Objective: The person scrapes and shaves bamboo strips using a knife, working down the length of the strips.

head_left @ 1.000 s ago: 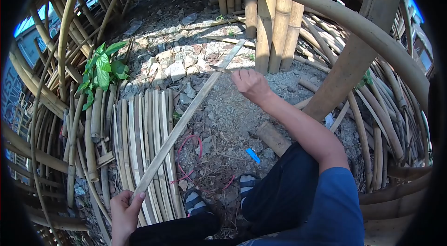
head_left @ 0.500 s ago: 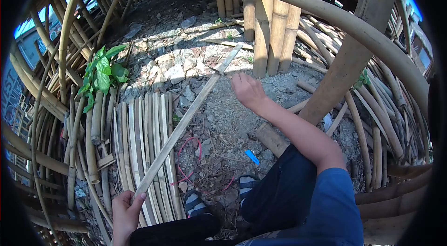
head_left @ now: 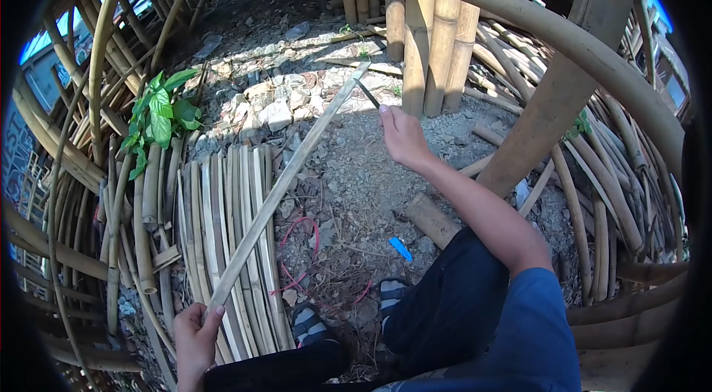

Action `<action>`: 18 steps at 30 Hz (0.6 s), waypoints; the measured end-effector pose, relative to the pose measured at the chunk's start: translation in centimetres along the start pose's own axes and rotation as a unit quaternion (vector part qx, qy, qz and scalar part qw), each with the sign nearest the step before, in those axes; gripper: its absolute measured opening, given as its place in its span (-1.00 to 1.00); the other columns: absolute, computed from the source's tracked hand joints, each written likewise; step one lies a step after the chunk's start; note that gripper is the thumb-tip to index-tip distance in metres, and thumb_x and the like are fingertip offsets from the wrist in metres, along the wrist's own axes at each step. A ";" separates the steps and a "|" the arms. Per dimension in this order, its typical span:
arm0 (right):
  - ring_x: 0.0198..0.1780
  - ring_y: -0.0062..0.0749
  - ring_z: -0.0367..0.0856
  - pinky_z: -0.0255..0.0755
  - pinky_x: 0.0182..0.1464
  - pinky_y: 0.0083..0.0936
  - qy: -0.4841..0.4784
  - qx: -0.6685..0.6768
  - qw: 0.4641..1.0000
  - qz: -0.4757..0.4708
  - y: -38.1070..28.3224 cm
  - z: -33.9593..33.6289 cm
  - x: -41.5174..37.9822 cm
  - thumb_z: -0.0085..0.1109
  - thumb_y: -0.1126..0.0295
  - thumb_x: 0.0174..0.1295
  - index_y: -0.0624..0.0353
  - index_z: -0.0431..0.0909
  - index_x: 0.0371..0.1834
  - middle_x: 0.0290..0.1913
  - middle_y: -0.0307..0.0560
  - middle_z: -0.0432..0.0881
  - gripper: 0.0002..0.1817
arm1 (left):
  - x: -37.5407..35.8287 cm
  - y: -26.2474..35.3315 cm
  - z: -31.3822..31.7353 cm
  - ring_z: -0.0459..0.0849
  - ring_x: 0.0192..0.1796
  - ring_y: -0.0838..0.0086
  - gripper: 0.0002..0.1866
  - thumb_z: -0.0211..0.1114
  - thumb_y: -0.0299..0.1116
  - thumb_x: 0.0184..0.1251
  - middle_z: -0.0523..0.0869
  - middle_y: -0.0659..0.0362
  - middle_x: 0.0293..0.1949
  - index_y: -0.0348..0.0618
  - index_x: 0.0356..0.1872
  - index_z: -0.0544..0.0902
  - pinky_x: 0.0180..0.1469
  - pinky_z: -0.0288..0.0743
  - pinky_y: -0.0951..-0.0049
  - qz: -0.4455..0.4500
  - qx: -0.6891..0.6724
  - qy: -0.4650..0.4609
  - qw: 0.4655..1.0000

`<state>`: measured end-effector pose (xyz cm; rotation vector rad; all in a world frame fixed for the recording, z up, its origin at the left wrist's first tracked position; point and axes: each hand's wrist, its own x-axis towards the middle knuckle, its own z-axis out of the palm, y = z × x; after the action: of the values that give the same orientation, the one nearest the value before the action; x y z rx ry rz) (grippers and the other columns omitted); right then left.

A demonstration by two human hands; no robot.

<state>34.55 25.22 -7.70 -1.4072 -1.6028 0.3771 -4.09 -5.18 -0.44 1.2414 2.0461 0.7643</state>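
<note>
My left hand [head_left: 196, 340] at the lower left grips the near end of a long flat bamboo strip [head_left: 285, 183], which slants up and away to the right. Near the strip's far end, my right hand [head_left: 403, 134] is closed on the handle end of a knife [head_left: 368, 94] with a dark, narrow blade. The blade's tip meets or lies very near the strip's edge. Under the strip, a row of split bamboo slats [head_left: 236, 244] lies on the ground, left of my feet.
A blue object [head_left: 400, 248] and pink string [head_left: 317, 242] lie on the gravel. A cut bamboo piece [head_left: 432, 220] rests by my knee. Upright poles [head_left: 443, 36] stand ahead, a curved pole [head_left: 519, 14] arches across the right, and a leafy plant [head_left: 161, 116] grows at left.
My right hand has moved slightly right and nearer, and the blade shows more clearly. The strip's far end has shifted left and a little up. My left hand keeps its hold.
</note>
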 end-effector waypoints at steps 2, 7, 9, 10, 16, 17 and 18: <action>-0.37 0.38 0.61 0.47 -0.20 0.09 -0.008 -0.039 0.999 -0.017 -1.3 -0.4 -0.6 -0.13 0.06 0.53 0.37 0.52 -0.42 -0.45 0.43 0.59 -0.45 | -0.1 0.2 0.0 0.21 -0.60 0.75 -0.60 0.36 -0.33 0.43 0.36 0.39 -0.70 -0.24 -0.60 0.44 -0.59 0.01 0.50 -0.016 -0.006 -0.005 1.000; -0.35 0.35 0.64 0.48 -0.20 0.09 -0.053 -0.106 0.989 -0.091 -2.0 0.6 -1.7 -0.11 0.03 0.51 0.38 0.52 -0.37 -0.42 0.39 0.63 -0.45 | -0.2 0.5 0.2 0.20 -0.59 0.76 -0.58 0.37 -0.32 0.43 0.34 0.41 -0.68 -0.22 -0.61 0.42 -0.59 0.00 0.51 -0.019 -0.008 -0.009 1.000; -0.35 0.32 0.65 0.48 -0.19 0.12 -0.090 -0.100 0.981 -0.143 -2.3 1.2 -1.9 -0.11 0.02 0.51 0.40 0.53 -0.29 -0.42 0.37 0.64 -0.45 | -0.3 0.7 0.2 0.20 -0.58 0.77 -0.58 0.37 -0.32 0.43 0.34 0.41 -0.68 -0.21 -0.61 0.42 -0.58 0.00 0.51 -0.024 -0.014 -0.006 1.000; -0.35 0.32 0.65 0.48 -0.19 0.12 -0.090 -0.099 0.981 -0.143 -2.4 1.2 -1.8 -0.11 0.02 0.51 0.40 0.53 -0.29 -0.42 0.37 0.64 -0.45 | -0.4 0.7 0.1 0.20 -0.57 0.76 -0.59 0.37 -0.32 0.43 0.35 0.41 -0.67 -0.23 -0.60 0.43 -0.57 0.01 0.51 -0.022 -0.007 -0.006 1.000; -0.35 0.27 0.68 0.50 -0.17 0.15 -0.156 -0.182 0.969 -0.058 -1.5 0.8 -0.6 -0.12 -0.01 0.52 0.38 0.51 -0.24 -0.45 0.35 0.66 -0.45 | -0.3 -0.3 -0.2 0.26 -0.60 0.77 -0.64 0.33 -0.30 0.46 0.40 0.42 -0.66 -0.21 -0.54 0.50 -0.59 0.06 0.58 0.015 0.027 -0.013 0.999; -0.39 0.26 0.69 0.52 -0.20 0.13 -0.141 -0.205 0.965 -0.082 -1.1 0.8 -0.6 -0.12 -0.02 0.52 0.35 0.51 -0.25 -0.47 0.33 0.66 -0.45 | -0.4 -0.2 -0.2 0.26 -0.60 0.78 -0.64 0.34 -0.30 0.46 0.40 0.42 -0.66 -0.21 -0.54 0.49 -0.59 0.06 0.58 0.015 0.028 -0.013 0.999; -0.42 0.24 0.69 0.55 -0.24 0.11 -0.126 -0.226 0.960 -0.104 -0.7 0.9 -0.6 -0.11 -0.04 0.52 0.33 0.51 -0.27 -0.48 0.32 0.67 -0.45 | -0.5 -0.1 -0.1 0.26 -0.60 0.78 -0.64 0.34 -0.30 0.46 0.40 0.42 -0.66 -0.21 -0.54 0.49 -0.59 0.06 0.58 0.015 0.028 -0.014 0.999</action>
<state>33.41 24.81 -7.92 -1.5482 -2.1239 0.0632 -4.06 -5.67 -0.30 1.3086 2.0438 0.7043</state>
